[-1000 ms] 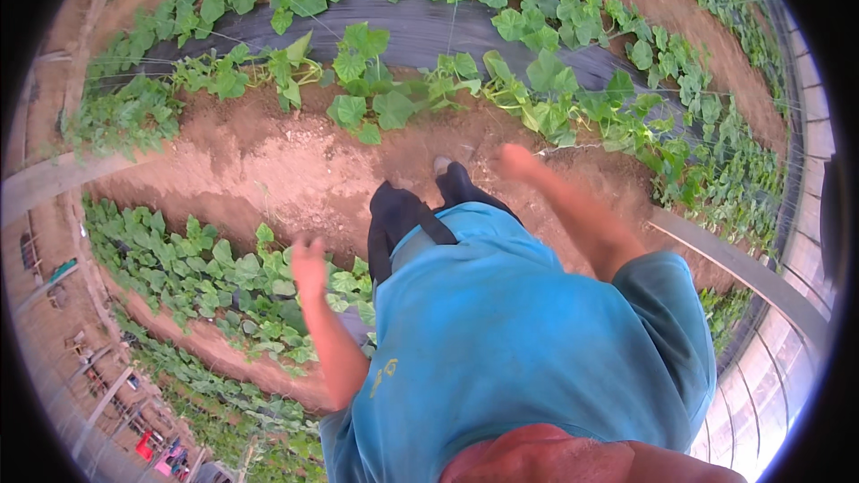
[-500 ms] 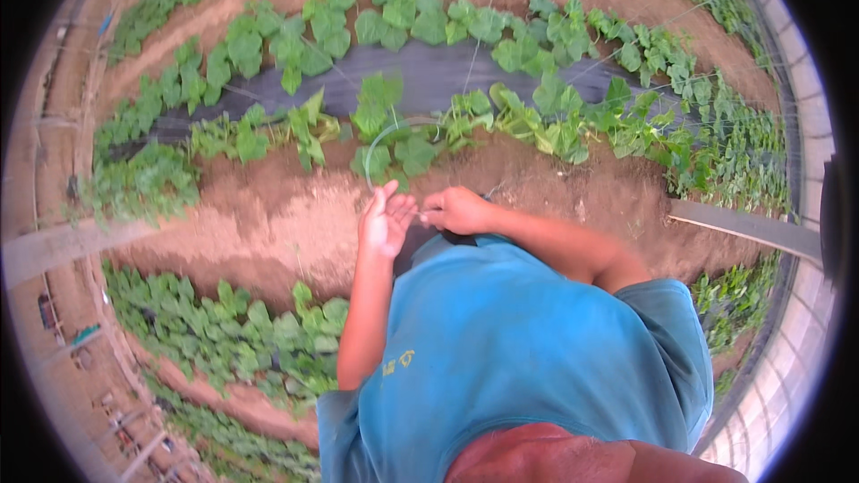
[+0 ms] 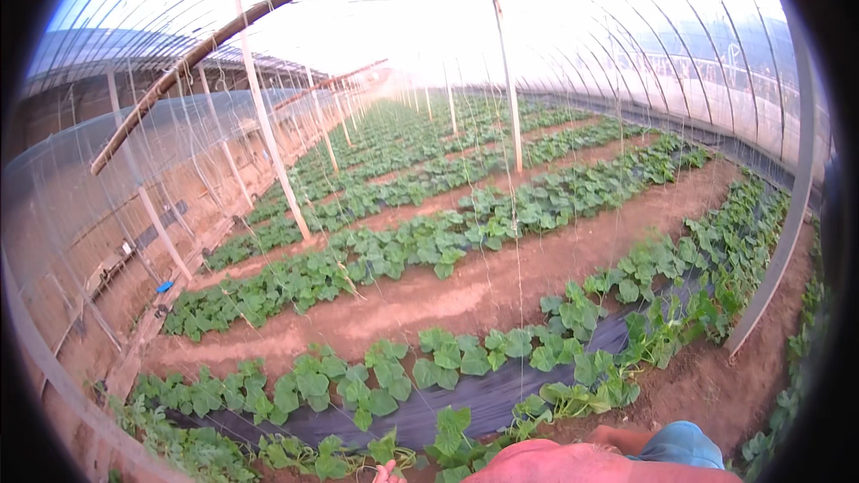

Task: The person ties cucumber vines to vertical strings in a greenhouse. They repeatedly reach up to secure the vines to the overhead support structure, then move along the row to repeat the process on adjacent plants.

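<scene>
- Head view: only the fingertips of the left hand (image 3: 387,472) show at the bottom edge, poking up beside a low green leafy seedling (image 3: 391,449); whether the fingers are spread or pinched cannot be told, as most of the hand is cut off by the frame
- The right hand is out of the picture; only a bare stretch of arm (image 3: 617,436) and a blue sleeve (image 3: 684,444) appear at the lower right, next to a reddish rounded shape (image 3: 555,465) at the bottom edge
- The seedling stands in the nearest plant row, at the near edge of a strip of black plastic mulch film (image 3: 501,394) that runs between two lines of broad-leaved young plants (image 3: 447,353)
- Beyond this bed lies a path of bare reddish-brown soil (image 3: 465,295), then further rows of the same green plants (image 3: 420,250) stretching far into the distance
- Thin pale upright poles (image 3: 268,125) and hanging strings (image 3: 514,215) rise from the beds
- A curved translucent plastic greenhouse roof on arched ribs (image 3: 626,27) spans everything, bright with daylight
- A small blue object (image 3: 165,286) lies by the left wall, too small to identify
</scene>
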A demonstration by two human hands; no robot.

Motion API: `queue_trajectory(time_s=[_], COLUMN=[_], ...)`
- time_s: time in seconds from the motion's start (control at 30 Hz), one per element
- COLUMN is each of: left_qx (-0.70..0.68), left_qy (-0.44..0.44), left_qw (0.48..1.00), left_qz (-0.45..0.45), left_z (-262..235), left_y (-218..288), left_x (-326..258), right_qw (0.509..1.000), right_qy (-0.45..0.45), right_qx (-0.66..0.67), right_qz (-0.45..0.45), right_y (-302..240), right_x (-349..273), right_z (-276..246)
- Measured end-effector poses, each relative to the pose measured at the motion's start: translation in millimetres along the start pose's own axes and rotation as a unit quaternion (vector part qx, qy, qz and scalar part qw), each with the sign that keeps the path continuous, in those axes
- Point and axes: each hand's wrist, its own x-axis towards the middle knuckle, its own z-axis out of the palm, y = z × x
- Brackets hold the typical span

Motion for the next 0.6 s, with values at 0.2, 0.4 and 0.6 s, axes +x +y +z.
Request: queue_trajectory(time_s=[0.2, 0.4, 0.6], left_qx=[0.009, 0.035, 0.143], left_qy=[-0.003, 0.001, -0.108], left_qw=[0.999, 0.994, 0.980], left_qz=[0.044, 0.102, 0.091], left_z=[-12, -30, -4], left_y=[43, 71, 57], left_x=[4, -4, -26], right_qw=[0.935, 0.947, 0.995], right_qy=[0.036, 0.028, 0.079], right_qx=[0.216, 0.152, -0.054], right_qz=[0.281, 0.281, 0.026], right_y=[-15, -14, -83], right_x=[-66, -68, -15], right_z=[8, 17, 9])
